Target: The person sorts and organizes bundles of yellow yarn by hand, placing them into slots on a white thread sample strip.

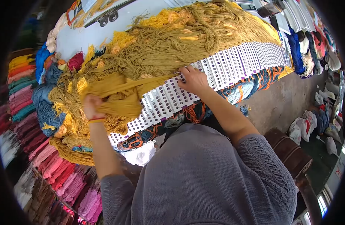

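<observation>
My left hand (93, 107), smeared by motion, is closed on a hank of mustard yarn (120, 93) over the left part of the pile. From there the yarn stretches right to my right hand (192, 79), whose fingers are pinched at its end over the row of white perforated strips (232, 65). The strips lie side by side along the near edge of the table. Behind them spreads a big heap of olive-gold yarn (161, 48) with brighter yellow tufts. Purple marks show on some strips.
Tangled orange and dark yarn (258, 84) hangs below the strips. Blue yarn (48, 101) lies at the left, beside racks of coloured hanks (48, 161). A black clip (108, 17) is on the table's far side. Plastic bags (303, 125) lie on the floor at right.
</observation>
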Tool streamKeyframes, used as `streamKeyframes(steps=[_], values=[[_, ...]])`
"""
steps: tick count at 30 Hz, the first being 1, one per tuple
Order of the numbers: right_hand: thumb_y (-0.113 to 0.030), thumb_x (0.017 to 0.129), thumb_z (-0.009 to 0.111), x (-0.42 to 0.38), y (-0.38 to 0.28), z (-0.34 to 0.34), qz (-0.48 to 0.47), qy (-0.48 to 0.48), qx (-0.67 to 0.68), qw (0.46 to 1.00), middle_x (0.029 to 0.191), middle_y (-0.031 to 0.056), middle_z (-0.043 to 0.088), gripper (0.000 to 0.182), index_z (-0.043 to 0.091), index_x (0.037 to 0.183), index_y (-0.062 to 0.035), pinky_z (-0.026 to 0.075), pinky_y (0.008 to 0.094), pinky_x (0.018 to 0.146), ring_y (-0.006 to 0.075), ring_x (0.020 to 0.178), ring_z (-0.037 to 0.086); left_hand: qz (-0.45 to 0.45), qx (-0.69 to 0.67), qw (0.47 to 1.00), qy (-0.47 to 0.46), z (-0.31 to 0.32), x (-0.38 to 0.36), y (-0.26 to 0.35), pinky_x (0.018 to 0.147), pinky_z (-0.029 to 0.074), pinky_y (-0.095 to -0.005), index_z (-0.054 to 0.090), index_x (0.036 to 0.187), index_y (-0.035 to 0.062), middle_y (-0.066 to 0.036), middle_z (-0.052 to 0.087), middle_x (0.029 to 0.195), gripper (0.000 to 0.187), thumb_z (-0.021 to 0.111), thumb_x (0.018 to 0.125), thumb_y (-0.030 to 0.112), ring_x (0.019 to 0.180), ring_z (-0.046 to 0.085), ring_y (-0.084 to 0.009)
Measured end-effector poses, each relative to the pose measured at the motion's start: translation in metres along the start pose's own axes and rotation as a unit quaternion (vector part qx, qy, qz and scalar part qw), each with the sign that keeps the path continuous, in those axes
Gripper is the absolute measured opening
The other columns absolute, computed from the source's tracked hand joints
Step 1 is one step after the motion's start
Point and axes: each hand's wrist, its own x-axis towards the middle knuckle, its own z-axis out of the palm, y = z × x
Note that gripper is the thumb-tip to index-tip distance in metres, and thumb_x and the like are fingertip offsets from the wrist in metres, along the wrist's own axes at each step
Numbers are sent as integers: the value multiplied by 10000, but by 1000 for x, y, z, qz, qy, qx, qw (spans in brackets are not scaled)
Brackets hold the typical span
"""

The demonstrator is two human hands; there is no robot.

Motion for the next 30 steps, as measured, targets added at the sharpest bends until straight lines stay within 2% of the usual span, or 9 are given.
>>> streamKeyframes(steps=[2, 5, 7, 10, 11, 13, 17, 26, 30], values=[[-309, 676, 594, 0, -1, -3, 15, -19, 10, 1000, 871, 93, 538, 350, 531, 975, -140, 492, 362, 611, 258, 758, 588, 43, 10, 990, 136, -2, -6, 58, 503, 363, -243, 502, 707, 79, -12, 464, 580, 182, 445, 830, 201, 521, 407, -117], [-306, 702, 590, 1, -4, -16, 25, -42, 34, 998, 893, 98, 542, 342, 530, 987, -127, 486, 375, 622, 266, 750, 590, 38, 228, 965, 124, -73, 53, 68, 494, 406, -245, 576, 796, 18, -55, 568, 685, 305, 547, 791, 321, 563, 496, -116], [-346, 752, 570, -1, -6, -19, 30, -37, 69, 996, 883, 83, 556, 356, 512, 1033, -135, 468, 371, 626, 267, 724, 586, 43, 200, 978, -48, 5, -20, 68, 526, 426, -258, 575, 774, 26, -61, 576, 737, 368, 548, 797, 392, 603, 510, -130], [-337, 753, 584, -4, -34, -52, 53, -35, 181, 981, 895, 94, 578, 346, 536, 983, -83, 470, 367, 628, 266, 729, 585, -188, 132, 922, -311, 81, -96, 70, 678, 447, -313, 559, 912, 68, -61, 573, 853, 412, 432, 854, 456, 772, 524, -173], [-290, 765, 587, -8, -57, -69, 59, -86, 340, 935, 837, 89, 591, 295, 559, 963, -72, 459, 333, 619, 225, 696, 576, -50, 113, 924, -362, 127, -116, 1, 615, 444, -289, 557, 977, 65, -57, 568, 833, 431, 430, 856, 459, 718, 513, -142], [-227, 774, 584, -15, -75, -92, 20, -110, 442, 890, 797, 76, 592, 240, 573, 937, -51, 443, 297, 605, 184, 646, 549, -31, 176, 883, -433, 161, -159, -2, 685, 445, -251, 507, 1119, 53, -44, 574, 897, 424, 460, 868, 390, 798, 524, -96], [-94, 815, 530, -26, -80, -107, 97, -53, 573, 812, 710, -8, 551, 125, 552, 878, 12, 397, 207, 499, 47, 587, 505, -172, -128, 881, -422, 174, -194, 11, 730, 456, -288, 500, 1108, 28, -53, 559, 967, 353, 424, 900, 302, 835, 543, -133], [-64, 799, 512, -44, -113, -139, 136, -127, 707, 682, 720, -13, 549, 134, 548, 918, -15, 390, 178, 491, 54, 534, 478, -159, -166, 847, -479, 141, -204, 38, 892, 387, -346, 387, 1200, -22, -113, 493, 1152, 511, 239, 925, 382, 1061, 477, -211], [-83, 802, 532, -55, -126, -138, 103, -150, 645, 742, 707, -6, 548, 121, 559, 891, -6, 398, 177, 513, 47, 560, 480, -118, -152, 841, -506, 135, -207, 44, 921, 363, -360, 361, 1225, -41, -128, 452, 1205, 527, 240, 925, 376, 1106, 439, -227]])
